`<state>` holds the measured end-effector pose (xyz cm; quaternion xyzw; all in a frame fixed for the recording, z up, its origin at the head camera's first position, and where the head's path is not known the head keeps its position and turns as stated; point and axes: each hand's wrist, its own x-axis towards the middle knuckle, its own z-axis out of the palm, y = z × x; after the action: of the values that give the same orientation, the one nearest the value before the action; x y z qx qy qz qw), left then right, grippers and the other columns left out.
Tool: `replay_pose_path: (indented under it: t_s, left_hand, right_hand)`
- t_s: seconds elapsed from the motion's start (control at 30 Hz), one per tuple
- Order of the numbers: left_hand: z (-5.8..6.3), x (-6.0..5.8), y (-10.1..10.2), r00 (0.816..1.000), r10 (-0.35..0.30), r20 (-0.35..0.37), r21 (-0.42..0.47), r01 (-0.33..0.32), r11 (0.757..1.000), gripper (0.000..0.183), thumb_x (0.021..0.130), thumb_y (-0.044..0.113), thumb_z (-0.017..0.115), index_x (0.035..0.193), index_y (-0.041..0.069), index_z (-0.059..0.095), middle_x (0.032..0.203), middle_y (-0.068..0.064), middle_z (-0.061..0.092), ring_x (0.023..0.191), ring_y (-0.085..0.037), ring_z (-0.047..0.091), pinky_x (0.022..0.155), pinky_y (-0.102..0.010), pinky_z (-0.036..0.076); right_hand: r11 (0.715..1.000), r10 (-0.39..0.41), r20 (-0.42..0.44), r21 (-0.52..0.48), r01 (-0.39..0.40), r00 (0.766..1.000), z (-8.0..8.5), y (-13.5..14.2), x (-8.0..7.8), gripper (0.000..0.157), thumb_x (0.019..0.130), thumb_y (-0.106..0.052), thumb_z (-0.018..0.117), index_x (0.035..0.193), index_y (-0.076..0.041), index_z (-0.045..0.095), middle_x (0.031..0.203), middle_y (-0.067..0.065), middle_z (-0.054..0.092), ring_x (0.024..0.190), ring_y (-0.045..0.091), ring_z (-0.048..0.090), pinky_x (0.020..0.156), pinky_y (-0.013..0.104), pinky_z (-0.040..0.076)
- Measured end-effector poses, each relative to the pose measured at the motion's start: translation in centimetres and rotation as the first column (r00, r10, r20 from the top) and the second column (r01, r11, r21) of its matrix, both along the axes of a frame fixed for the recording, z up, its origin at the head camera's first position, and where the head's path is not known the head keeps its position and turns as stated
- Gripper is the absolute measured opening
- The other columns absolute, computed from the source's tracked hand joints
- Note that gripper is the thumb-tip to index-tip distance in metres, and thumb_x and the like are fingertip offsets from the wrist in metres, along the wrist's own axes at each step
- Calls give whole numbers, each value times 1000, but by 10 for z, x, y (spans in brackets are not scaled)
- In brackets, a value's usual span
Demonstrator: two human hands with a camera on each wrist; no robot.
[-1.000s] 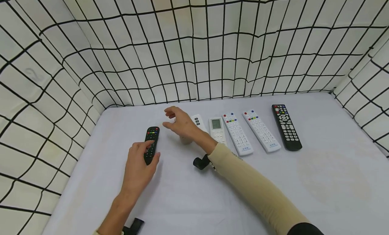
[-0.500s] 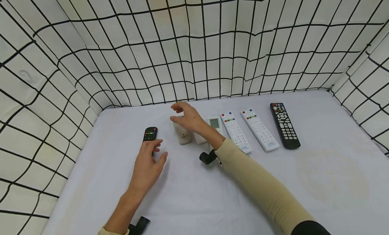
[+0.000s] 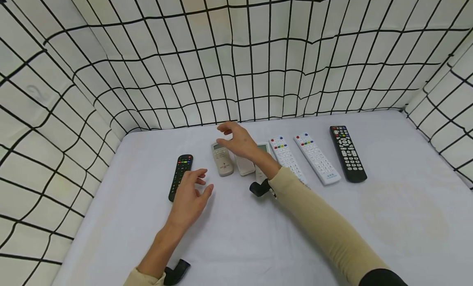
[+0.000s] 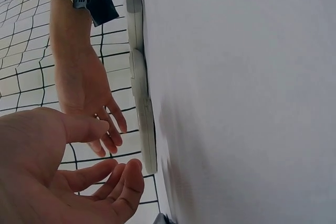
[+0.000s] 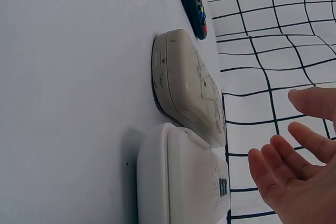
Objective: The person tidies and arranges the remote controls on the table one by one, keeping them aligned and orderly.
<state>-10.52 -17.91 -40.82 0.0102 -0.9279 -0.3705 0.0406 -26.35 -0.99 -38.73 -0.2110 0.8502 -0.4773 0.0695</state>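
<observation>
In the head view my left hand (image 3: 189, 201) hovers just right of a small black remote control (image 3: 182, 167), overlapping its lower end; its fingers are loosely bent and hold nothing. My right hand (image 3: 239, 143) hangs over the tops of a beige remote (image 3: 223, 162) and a white remote (image 3: 244, 166), fingers relaxed and holding nothing. Under the right wrist, a white remote with a grey screen (image 3: 263, 148) is partly hidden. The right wrist view shows the beige remote (image 5: 186, 77) lying beside the white one (image 5: 184, 182), with the right hand (image 5: 299, 166) apart from both.
Farther right in the row lie two white remotes with coloured buttons, one (image 3: 285, 154) beside the sleeve and another (image 3: 317, 158), then a large black remote (image 3: 347, 154). A white cloth (image 3: 406, 220) covers the table. Black wire grid (image 3: 251, 64) stands along the back and sides.
My left hand has come off the small black remote and moved right. My right hand has shifted right too, uncovering the beige remote and covering more of the white ones.
</observation>
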Motion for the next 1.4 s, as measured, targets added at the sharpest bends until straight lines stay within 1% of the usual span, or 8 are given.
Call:
replay_pose_path:
  t_s: [0.3,0.5,0.67,0.8,0.97,1.1,1.23,1.4]
  left_hand:
    - [1,-5,6,998,10,54,-17,-10,1000,53,98,17,71,147,4,53,136,-13,57,117,-25,62,86,-31,53]
    - [2,-13,11,997,-1,72,-11,2,1000,55,99,20,71,148,4,51,138,-13,56,119,-25,61,90,-36,54]
    - [0,-20,14,997,-4,80,-17,5,1000,56,99,22,71,148,4,50,138,-13,56,117,-26,62,90,-38,55]
    - [-1,-23,16,996,-1,94,-7,2,1000,58,98,21,71,148,3,49,138,-14,56,115,-27,62,89,-39,55]
    - [-3,-25,17,993,4,115,-4,-3,1000,61,97,21,73,149,1,47,139,-16,56,119,-29,62,93,-42,56]
    - [-3,-25,18,993,8,117,-14,-7,1000,63,97,19,73,150,-1,46,139,-17,56,121,-30,62,97,-45,55]
    - [-3,-27,19,994,8,113,-11,-7,1000,63,97,18,74,150,-2,46,140,-18,56,121,-31,62,99,-46,54]
    - [-3,-30,22,995,1,102,8,-1,1000,64,96,17,75,149,-3,46,141,-19,55,122,-32,62,101,-47,54]
  right_hand:
    - [1000,5,18,5,-5,1000,-6,1,-9,44,101,-20,69,141,-8,58,145,12,60,136,26,55,112,43,49]
    - [1000,-15,42,23,14,999,-6,4,-12,46,100,-18,71,142,-9,57,145,10,60,136,26,54,113,42,49]
    - [999,-11,49,31,9,999,-6,5,-15,46,99,-15,72,142,-9,57,146,11,60,137,27,54,112,43,49]
    - [999,3,56,37,-5,998,-8,5,-17,47,98,-15,73,142,-9,57,147,11,60,137,26,54,113,42,49]
    - [999,26,52,45,-28,998,-12,4,-18,48,97,-13,73,142,-8,56,146,11,60,138,26,54,113,41,49]
    - [998,48,44,47,-50,998,-12,2,-19,51,95,-10,74,143,-7,56,146,11,60,137,27,55,112,40,50]
    - [995,78,39,56,-80,996,-10,2,-20,52,93,-8,75,142,-7,57,145,11,61,136,27,56,112,38,50]
    - [993,93,34,75,-95,995,-10,1,-22,54,92,-9,76,142,-7,57,143,11,63,136,27,56,115,41,47]
